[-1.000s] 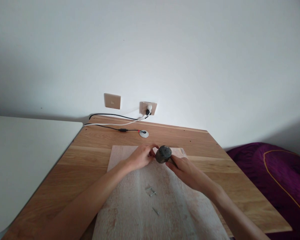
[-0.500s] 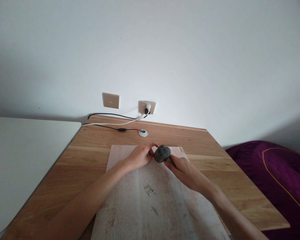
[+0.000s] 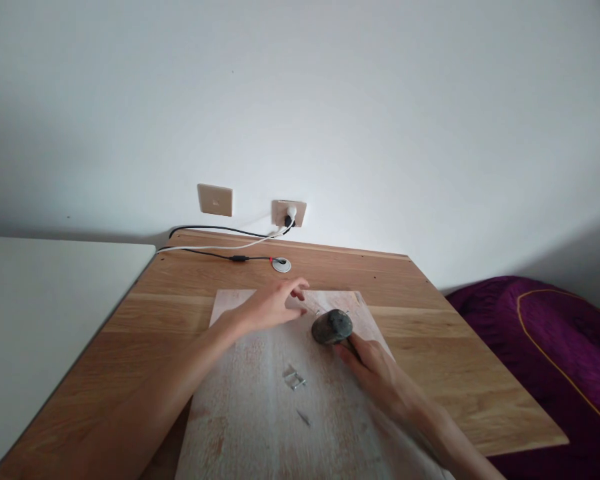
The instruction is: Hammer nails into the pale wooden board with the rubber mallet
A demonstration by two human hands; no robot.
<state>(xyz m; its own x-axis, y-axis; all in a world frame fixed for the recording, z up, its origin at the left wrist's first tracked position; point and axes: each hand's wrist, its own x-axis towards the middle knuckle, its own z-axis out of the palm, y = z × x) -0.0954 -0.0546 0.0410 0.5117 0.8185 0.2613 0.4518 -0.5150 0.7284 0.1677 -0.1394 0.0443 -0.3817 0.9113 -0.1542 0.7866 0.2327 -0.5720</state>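
Note:
My right hand point(image 3: 373, 363) is closed round the handle of a mallet point(image 3: 331, 327) with a thick dark cylindrical head. The mallet head is just over the far part of a pale wooden board point(image 3: 260, 400). To its left is my left hand point(image 3: 273, 305), thumb and fingers apart and nothing between them. A thin nail point(image 3: 317, 312) shows beside the mallet head, close to my left fingertips. Nearer to me on the board lie several small nails point(image 3: 295, 379) in a cluster, and a loose nail point(image 3: 303, 417) lies below them.
The board rests on a wooden table point(image 3: 460, 373). Cables point(image 3: 215, 257) run behind it from a wall socket point(image 3: 289, 213) and a round grommet point(image 3: 281, 265). A white surface point(image 3: 55, 320) adjoins at left; purple fabric point(image 3: 570, 340) lies at right.
My left hand has drawn back to the left and its fingers have spread. The mallet has moved slightly right and nearer to me, its head turned. The view has shifted slightly.

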